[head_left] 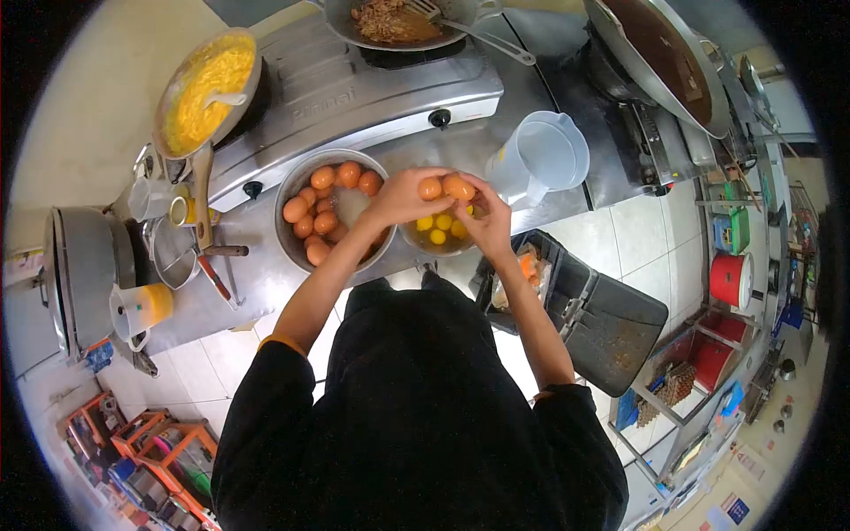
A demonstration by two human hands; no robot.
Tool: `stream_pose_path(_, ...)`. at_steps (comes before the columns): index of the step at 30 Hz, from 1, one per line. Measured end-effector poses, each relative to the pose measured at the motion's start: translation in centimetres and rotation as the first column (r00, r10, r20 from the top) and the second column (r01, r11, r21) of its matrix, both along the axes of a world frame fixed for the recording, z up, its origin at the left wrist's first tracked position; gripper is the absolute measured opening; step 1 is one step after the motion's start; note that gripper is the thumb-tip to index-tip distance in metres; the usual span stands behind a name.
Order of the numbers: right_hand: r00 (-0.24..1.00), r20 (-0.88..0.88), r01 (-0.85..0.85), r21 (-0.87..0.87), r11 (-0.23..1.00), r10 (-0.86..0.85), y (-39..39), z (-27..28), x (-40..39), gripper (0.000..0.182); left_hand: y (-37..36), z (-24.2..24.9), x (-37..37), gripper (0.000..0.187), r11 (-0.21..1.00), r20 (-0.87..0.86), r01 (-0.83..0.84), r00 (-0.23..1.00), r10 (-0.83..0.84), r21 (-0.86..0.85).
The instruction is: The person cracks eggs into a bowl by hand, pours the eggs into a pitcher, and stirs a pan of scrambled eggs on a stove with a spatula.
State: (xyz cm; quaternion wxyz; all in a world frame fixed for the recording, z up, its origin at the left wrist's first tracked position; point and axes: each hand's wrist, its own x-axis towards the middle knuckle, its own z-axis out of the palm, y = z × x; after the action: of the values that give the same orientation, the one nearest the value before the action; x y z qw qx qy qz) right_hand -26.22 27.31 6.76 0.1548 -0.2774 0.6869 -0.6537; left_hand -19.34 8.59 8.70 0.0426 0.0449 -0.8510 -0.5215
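Right hand point(490, 218) on roughly sideways egg point(459, 187)

Both hands are up over the bowl point(415, 242) of yolks point(438, 236): left hand point(410, 196) has an egg point(429, 188), right hand point(492, 218) has a second egg point(459, 187), pretty much side by side. Clocking round from the bowl: wok point(338, 25) at 12, jug point(542, 159) at 2, black bin point(620, 329) at 4, pot point(289, 248) of whole eggs point(326, 220) at 9, pan point(253, 85) of yellow scramble point(195, 113) at 10.
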Motion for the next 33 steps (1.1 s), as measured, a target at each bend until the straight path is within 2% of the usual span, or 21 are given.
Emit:
stream_pose_path(2, 1.0, -0.017, -0.003, 0.061, 0.998, 0.004, 0.3, 0.7, 0.1, 0.045, -1.0, -0.1, 0.0, 0.056, 0.997, 0.002, 0.077, 0.997, -0.077, -0.001)
stream_pose_path(7, 0.999, -0.034, -0.042, 0.012, 0.999, 0.042, 0.3, 0.5, 0.1, 0.045, -2.3, 0.1, -0.9, 0.057, 0.983, 0.085, 0.171, 0.983, -0.165, -0.068)
stream_pose_path(8, 0.999, -0.029, -0.04, 0.006, 0.999, 0.04, 0.3, 0.3, 0.1, 0.045, -2.4, -0.1, -1.0, 0.056, 0.983, 0.069, 0.164, 0.985, -0.159, -0.084)
stream_pose_path(14, 0.951, -0.31, 0.042, 0.082, 0.996, -0.014, 0.1, -0.2, -0.3, 0.047, -1.3, 0.0, -1.0, 0.048, 0.959, -0.023, 0.114, 0.992, -0.124, -0.26)
stream_pose_path(16, 0.943, -0.332, 0.057, 0.107, 0.993, -0.019, 0.1, -0.1, -0.2, 0.046, -1.0, 0.3, -0.9, 0.045, 0.95, -0.02, 0.097, 0.994, -0.108, -0.297)
stream_pose_path(22, 0.933, -0.358, 0.018, 0.169, 0.985, 0.044, 0.8, -0.7, 0.0, 0.047, -1.5, 1.1, -0.5, 0.044, 0.896, 0.086, 0.107, 0.993, -0.077, -0.431)
stream_pose_path(25, 0.891, -0.442, 0.012, 0.254, 0.967, 0.105, 1.4, -1.0, -0.2, 0.051, -1.6, 1.9, -0.8, 0.046, 0.808, 0.161, 0.222, 0.974, -0.159, -0.546)
stream_pose_path(28, 0.85, -0.522, 0.086, 0.265, 0.96, 0.068, 1.4, -0.7, 0.0, 0.054, -1.3, 3.4, -0.9, 0.042, 0.831, 0.161, 0.204, 0.977, -0.14, -0.517)
stream_pose_path(29, 0.839, -0.542, 0.12, 0.255, 0.96, 0.039, 1.6, -0.5, 0.3, 0.055, -1.1, 3.1, -1.0, 0.04, 0.891, 0.107, 0.173, 0.984, -0.141, -0.42)
stream_pose_path(31, 0.886, -0.457, 0.168, 0.163, 0.972, -0.077, 1.2, 2.4, 1.4, 0.055, -0.5, 2.6, -1.1, 0.039, 0.971, 0.008, 0.127, 0.992, -0.128, -0.201)
stream_pose_path(32, 0.904, -0.406, 0.198, 0.118, 0.973, -0.135, 1.3, 3.4, 2.1, 0.055, 0.4, 2.7, -1.0, 0.041, 0.99, -0.025, 0.097, 0.995, -0.1, -0.105)
stream_pose_path(33, 0.881, -0.435, 0.264, 0.127, 0.956, -0.185, 2.0, 3.5, 2.7, 0.055, 1.9, 3.9, -0.9, 0.044, 0.997, -0.055, 0.071, 0.996, -0.072, -0.008)
